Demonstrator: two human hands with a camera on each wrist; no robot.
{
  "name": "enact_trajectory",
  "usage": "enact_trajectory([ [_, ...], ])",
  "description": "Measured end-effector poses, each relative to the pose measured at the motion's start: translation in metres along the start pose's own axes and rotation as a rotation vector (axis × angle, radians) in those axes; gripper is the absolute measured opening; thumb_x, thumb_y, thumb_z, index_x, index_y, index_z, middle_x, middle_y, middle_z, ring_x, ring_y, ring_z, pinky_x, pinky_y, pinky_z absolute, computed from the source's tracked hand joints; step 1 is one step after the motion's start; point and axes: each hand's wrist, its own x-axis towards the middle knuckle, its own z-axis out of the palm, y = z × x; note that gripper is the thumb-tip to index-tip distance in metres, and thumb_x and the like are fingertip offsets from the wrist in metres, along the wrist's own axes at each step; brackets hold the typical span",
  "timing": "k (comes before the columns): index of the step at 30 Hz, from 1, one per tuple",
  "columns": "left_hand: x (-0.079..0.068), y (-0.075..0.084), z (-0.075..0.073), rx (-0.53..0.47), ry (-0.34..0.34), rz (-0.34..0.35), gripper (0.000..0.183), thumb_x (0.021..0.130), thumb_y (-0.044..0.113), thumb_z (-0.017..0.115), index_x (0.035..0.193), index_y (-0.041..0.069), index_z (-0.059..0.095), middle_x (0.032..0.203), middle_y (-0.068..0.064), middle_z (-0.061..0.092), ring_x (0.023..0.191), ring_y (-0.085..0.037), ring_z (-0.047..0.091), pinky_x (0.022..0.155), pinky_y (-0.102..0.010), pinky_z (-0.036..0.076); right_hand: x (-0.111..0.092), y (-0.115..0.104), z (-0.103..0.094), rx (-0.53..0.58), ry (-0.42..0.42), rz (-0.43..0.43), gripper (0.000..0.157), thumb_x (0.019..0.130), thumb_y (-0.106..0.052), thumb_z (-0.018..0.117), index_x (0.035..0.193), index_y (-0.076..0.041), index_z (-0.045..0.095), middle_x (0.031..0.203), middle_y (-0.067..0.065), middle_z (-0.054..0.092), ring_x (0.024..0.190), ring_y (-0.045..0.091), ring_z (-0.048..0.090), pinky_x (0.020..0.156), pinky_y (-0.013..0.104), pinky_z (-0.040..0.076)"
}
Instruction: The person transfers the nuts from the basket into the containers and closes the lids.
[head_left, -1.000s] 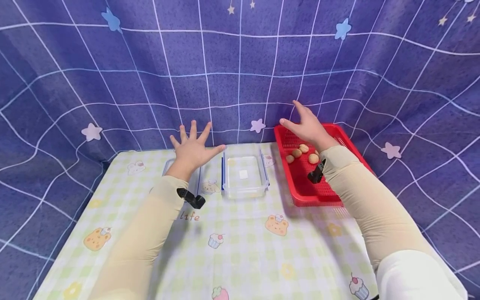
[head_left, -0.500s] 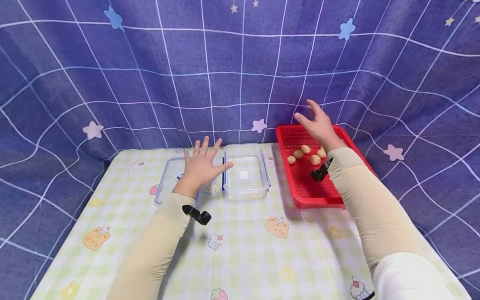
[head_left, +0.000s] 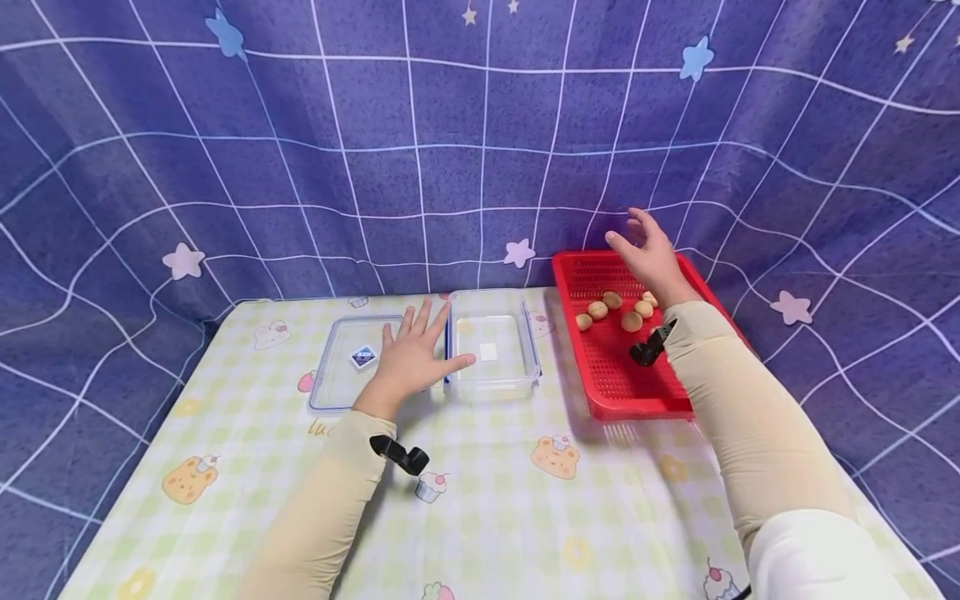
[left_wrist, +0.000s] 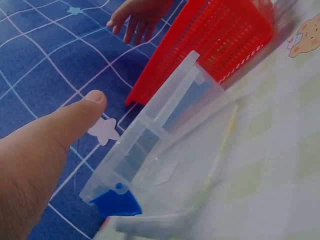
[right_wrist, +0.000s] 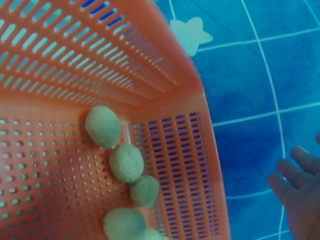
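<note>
My left hand spreads its fingers between the clear lid and the clear plastic food container, overlapping the lid's right side in the head view. Its thumb points toward the container's rim in the left wrist view. Nothing is in that hand. My right hand hovers over the far part of the red plastic basket, fingers loosely bent and holding nothing. Several walnuts lie in the basket; the right wrist view shows the wrinkled walnuts close up, near its perforated wall.
A checked tablecloth with cartoon prints covers the table. Behind it hangs a dark blue curtain with white grid lines and stars. Blue side clips hang on the container, which stands without its lid.
My left hand has moved down and to the right, uncovering much of the lid. My right hand has shifted slightly right and down over the basket, its fingers bending more.
</note>
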Motion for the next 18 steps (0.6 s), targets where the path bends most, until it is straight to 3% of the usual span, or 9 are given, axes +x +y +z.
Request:
enact_trajectory([
  [9,-0.005,0.01,0.012,-0.02,-0.036,0.03,0.115,0.059,0.092,0.034,0.147,0.028,-0.003,0.154,0.001,0.0,0.138,-0.022,-0.003,0.107,-0.056,-0.005,0.002,0.023,-0.009,0.107,0.048,0.045,0.068,0.084,-0.033,0.066,0.141,-0.01,0.035,0.135,0.02,0.042,0.123,0.03,0.042,0.102,0.04,0.036],
  [18,-0.008,0.012,0.017,-0.016,-0.067,0.036,0.12,0.059,0.092,0.035,0.149,0.019,0.004,0.154,-0.001,0.004,0.138,-0.023,-0.002,0.108,-0.056,-0.003,0.002,0.046,-0.013,0.113,0.113,0.105,0.07,0.082,-0.042,0.066,0.139,-0.013,0.038,0.131,0.018,0.047,0.116,0.023,0.046,0.099,0.036,0.038],
])
